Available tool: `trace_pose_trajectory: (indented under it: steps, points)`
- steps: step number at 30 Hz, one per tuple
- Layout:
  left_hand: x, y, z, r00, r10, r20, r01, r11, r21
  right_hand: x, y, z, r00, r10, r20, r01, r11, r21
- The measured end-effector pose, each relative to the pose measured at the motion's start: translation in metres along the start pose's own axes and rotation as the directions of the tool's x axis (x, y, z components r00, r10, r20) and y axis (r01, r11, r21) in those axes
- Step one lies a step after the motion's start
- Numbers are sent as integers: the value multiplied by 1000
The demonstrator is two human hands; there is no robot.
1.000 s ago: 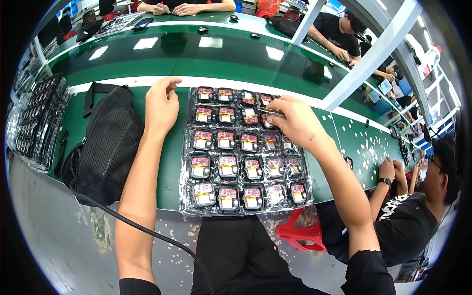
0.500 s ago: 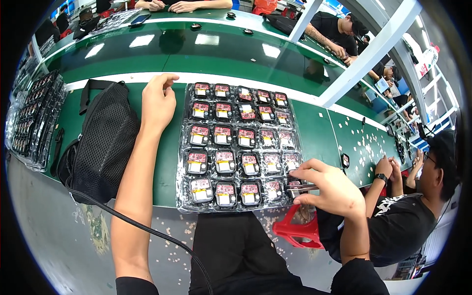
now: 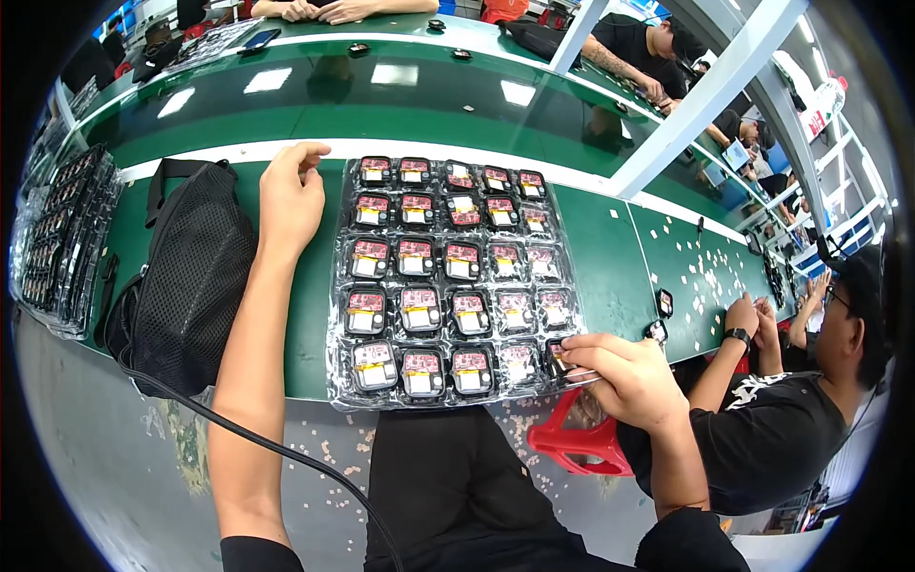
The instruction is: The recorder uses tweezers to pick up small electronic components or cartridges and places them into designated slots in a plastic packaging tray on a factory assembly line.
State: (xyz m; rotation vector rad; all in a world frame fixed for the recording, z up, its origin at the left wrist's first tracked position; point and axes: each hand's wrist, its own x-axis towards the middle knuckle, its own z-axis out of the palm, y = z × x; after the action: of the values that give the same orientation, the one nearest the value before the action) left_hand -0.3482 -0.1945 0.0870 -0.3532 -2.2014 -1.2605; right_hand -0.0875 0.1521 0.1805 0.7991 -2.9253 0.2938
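The thin clear-plastic blister tray of small black-and-red modules (image 3: 448, 276), likely light and flexy, lies on the green worktop (image 3: 610, 257); the right hand (image 3: 624, 372) pinches its near-right corner, the left hand (image 3: 289, 195) rests loosely curled, empty, beside its far-left edge.

left hand (image 3: 289, 195) loosely curled, right hand (image 3: 624, 372) pinching, forearms extended

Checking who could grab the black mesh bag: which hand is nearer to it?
Left. The left hand rests on the table just right of the mesh bag; the right hand is across the tray, at its near right corner.
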Motion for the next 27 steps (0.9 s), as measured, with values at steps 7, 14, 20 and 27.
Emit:
trace_pose_trajectory:
  steps: [7,14,20,27]
  points:
    - [-3,-2,-3,999,-27,21,27,999,19,-1,-11,3,999,-34,-27,32,998,-60]
    - [-3,-1,0,1000,0,-5,0,1000,1,7,-1,1,968,139,-211,-103,979,174]
    - [-2,-4,-4,1000,-28,7,28,1000,-1,73,21,11,896,123,-427,-101,992,74]
    - [-2,-3,-1,1000,-24,14,24,1000,0,110,60,30,950,205,-235,-211,977,0]
